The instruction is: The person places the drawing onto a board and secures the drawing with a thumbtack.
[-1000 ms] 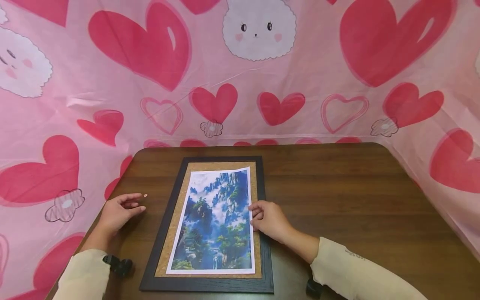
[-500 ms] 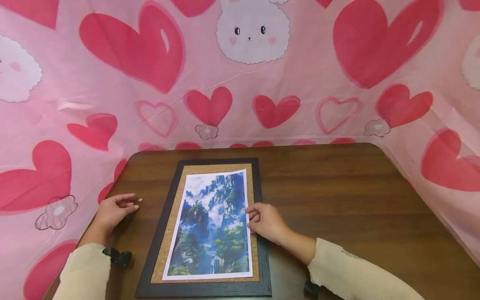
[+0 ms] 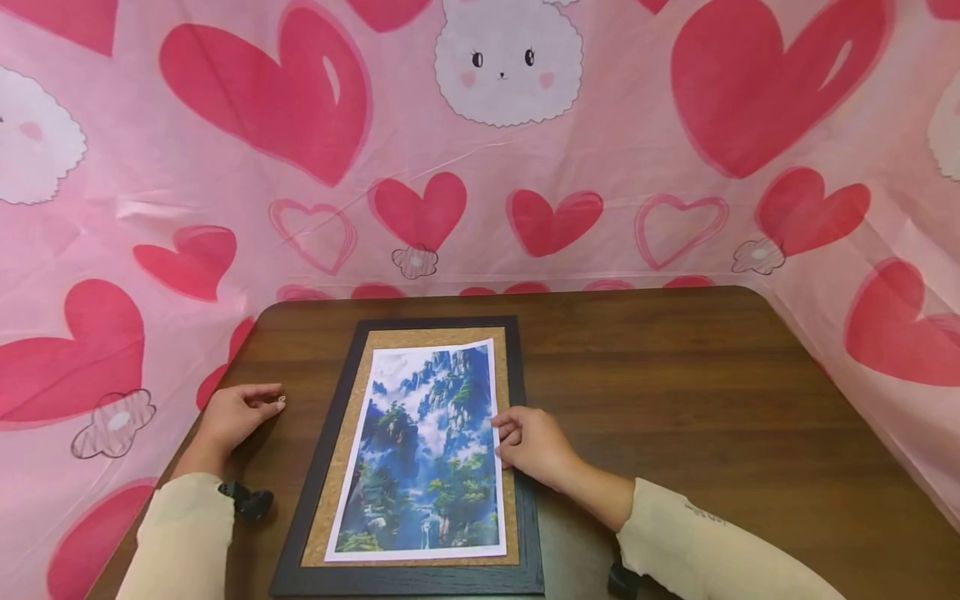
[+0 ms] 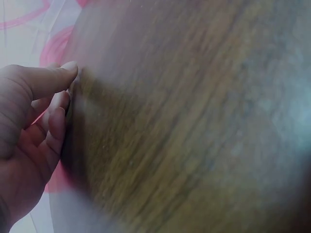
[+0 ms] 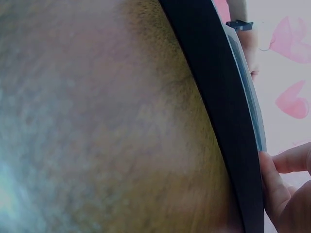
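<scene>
A printed landscape picture (image 3: 420, 454) lies on a cork board (image 3: 442, 337) with a black frame (image 3: 530, 517). At the print's right edge, my right hand (image 3: 536, 446) holds the paper between thumb and fingertips. Its thumb and fingers also show beside the frame in the right wrist view. Left of the board, my left hand (image 3: 236, 417) rests low over the table and pinches a tiny round gold-coloured thumbtack (image 3: 282, 399) at its fingertips. In the left wrist view, the left thumb and fingertips come together, and the tack is too blurred to make out.
The dark wooden table (image 3: 675, 400) stretches to the right of the board. Behind and at both sides hangs a pink cloth (image 3: 622, 108) with hearts. Each wrist wears a black camera, one being the left wrist camera (image 3: 251, 502).
My left thumb and index finger have come together around the thumbtack, which lay on the table just beyond the fingertips. My right hand keeps its place at the print's edge.
</scene>
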Action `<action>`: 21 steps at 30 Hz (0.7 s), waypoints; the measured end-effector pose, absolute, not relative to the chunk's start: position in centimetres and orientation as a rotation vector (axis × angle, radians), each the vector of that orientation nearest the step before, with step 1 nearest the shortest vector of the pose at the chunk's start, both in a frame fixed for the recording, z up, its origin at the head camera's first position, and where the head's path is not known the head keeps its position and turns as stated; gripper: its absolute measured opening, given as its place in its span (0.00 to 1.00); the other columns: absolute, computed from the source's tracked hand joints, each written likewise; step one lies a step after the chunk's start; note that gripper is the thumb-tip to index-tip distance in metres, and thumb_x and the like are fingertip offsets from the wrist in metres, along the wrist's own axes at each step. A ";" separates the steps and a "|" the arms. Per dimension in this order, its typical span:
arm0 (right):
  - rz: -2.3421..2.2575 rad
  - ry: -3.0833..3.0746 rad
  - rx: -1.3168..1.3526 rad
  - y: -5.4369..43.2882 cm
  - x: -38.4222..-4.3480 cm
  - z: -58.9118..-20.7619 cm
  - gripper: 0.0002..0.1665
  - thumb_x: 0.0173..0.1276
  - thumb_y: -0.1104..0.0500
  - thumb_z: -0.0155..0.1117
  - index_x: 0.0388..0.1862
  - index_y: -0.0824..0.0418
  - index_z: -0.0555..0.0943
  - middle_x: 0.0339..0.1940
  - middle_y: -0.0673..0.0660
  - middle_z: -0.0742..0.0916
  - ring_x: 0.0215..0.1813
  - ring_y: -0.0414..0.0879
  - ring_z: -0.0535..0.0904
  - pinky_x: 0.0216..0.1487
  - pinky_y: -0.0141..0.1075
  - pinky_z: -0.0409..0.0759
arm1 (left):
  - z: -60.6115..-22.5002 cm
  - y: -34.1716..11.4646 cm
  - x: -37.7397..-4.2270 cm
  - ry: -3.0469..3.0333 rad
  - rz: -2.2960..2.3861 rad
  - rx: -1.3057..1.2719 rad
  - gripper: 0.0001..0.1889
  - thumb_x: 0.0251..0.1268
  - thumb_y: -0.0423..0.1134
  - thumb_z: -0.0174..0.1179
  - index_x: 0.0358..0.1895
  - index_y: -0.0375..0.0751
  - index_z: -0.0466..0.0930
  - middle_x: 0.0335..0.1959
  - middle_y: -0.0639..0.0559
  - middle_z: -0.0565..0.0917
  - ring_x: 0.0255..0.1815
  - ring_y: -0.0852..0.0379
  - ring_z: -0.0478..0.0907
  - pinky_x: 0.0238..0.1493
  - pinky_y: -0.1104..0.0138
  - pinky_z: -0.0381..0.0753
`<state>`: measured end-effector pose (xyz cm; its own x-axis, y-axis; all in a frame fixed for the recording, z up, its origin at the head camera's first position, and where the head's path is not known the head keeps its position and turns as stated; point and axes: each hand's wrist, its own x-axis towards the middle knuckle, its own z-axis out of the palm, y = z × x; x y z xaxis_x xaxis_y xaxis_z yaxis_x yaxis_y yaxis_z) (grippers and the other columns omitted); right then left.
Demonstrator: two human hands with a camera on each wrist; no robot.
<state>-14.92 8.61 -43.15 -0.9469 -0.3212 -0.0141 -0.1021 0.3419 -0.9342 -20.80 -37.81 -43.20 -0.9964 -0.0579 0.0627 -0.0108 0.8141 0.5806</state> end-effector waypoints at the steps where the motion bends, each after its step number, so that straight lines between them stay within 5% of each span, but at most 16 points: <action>1: -1.653 2.406 -0.383 8.6 -14.9 -43.1 0.17 0.58 0.76 0.66 0.47 0.73 0.80 0.30 0.57 0.84 0.27 0.44 0.82 0.27 0.33 0.83 | -43.2 -37.8 -20.8 -2.923 -0.917 0.060 0.21 0.57 0.39 0.71 0.51 0.29 0.83 0.34 0.39 0.87 0.29 0.59 0.78 0.27 0.70 0.76; 13: -1.661 2.398 -0.380 8.7 -14.9 -42.9 0.16 0.57 0.77 0.65 0.46 0.73 0.80 0.30 0.57 0.84 0.27 0.45 0.82 0.27 0.33 0.83 | -43.9 -37.7 -21.2 -2.892 -0.831 0.074 0.15 0.60 0.41 0.69 0.45 0.33 0.86 0.44 0.34 0.84 0.41 0.41 0.78 0.36 0.61 0.76; 21: -1.654 2.386 -0.384 8.7 -15.0 -42.8 0.17 0.57 0.76 0.66 0.47 0.73 0.80 0.31 0.58 0.84 0.27 0.45 0.83 0.27 0.34 0.83 | -44.0 -37.3 -21.0 -2.861 -0.839 0.133 0.12 0.63 0.40 0.67 0.42 0.34 0.88 0.43 0.35 0.85 0.41 0.41 0.78 0.36 0.60 0.73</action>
